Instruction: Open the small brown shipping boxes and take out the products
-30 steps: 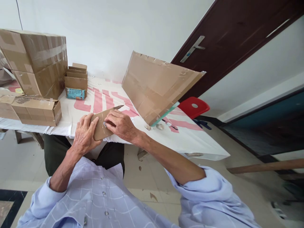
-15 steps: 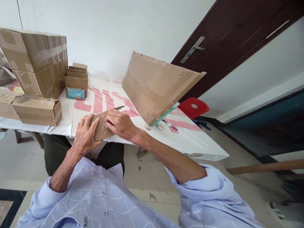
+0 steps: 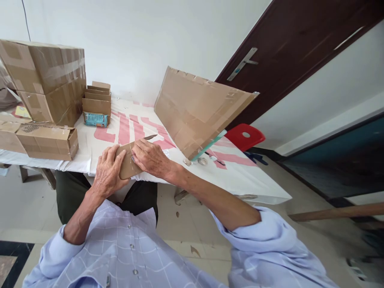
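Observation:
A small brown cardboard piece [image 3: 128,162] is held up at the near edge of the table. My left hand [image 3: 108,170] grips its left side, fingers over the top face and thumb toward the middle. My right hand [image 3: 151,160] is closed over the right part of the piece, fingers curled down against it. A small greyish bit shows at its fingertips, too small to name. Beyond the right knuckles sticks out a dark pointed strip [image 3: 150,137]; whether the hand holds it is hidden.
Stacked taped cartons [image 3: 60,80] and a low box [image 3: 48,140] stand left. Behind are upright cardboard dividers [image 3: 97,105] with a blue packet [image 3: 96,119]. A large cardboard sheet [image 3: 201,108] leans at right, near tape rolls [image 3: 202,161] and a red stool [image 3: 246,137].
Both hands keep their hold on the cardboard piece. The right hand has shifted very slightly, and the greyish bit at its fingertips shows less. The view has tilted a little.

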### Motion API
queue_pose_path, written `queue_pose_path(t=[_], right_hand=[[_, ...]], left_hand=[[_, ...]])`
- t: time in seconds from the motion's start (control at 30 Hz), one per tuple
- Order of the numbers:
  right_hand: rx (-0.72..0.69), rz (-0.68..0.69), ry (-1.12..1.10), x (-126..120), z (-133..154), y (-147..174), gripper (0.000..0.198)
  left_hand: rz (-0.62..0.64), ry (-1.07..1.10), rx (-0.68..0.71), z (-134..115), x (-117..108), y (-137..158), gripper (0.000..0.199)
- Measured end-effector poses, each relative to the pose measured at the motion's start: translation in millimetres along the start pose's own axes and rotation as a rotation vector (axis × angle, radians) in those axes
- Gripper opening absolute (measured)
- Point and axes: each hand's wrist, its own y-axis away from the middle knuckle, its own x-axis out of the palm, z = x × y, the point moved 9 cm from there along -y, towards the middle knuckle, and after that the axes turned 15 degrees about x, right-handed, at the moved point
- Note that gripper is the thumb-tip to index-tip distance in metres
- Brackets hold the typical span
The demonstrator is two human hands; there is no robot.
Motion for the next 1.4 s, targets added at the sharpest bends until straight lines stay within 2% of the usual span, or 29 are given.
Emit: queue_pose_path(t=[0.43,0.63,0.9,1.1,1.4], right_hand=[[-0.037,-0.034,0.074,3.9,1.3,1.2,0.019],[-0.030,-0.067,0.000,0.9,2.1,1.8,0.019],[-0.003,-0.142,-0.219,-11.9,-8.0,6.2,0.023],[-0.052,-0.108,-0.222,-11.4,-4.6,8.3,0.025],[-0.032,-0.104,-0.184,-8.0,-5.2,5.5,0.025]], left_hand=[[0.010,-0.037,0.019,-1.5,-0.1,0.6,0.091],[0.030,-0.040,0.008,-0.9,-1.3,1.8,0.092],[0.007,-0.016,-0.016,0.5,-1.2,1.7,0.089],[0.014,-0.020,-0.019,0.6,-1.1,1.5,0.089],[0.013,-0.028,-0.011,-0.5,-0.6,2.1,0.090]])
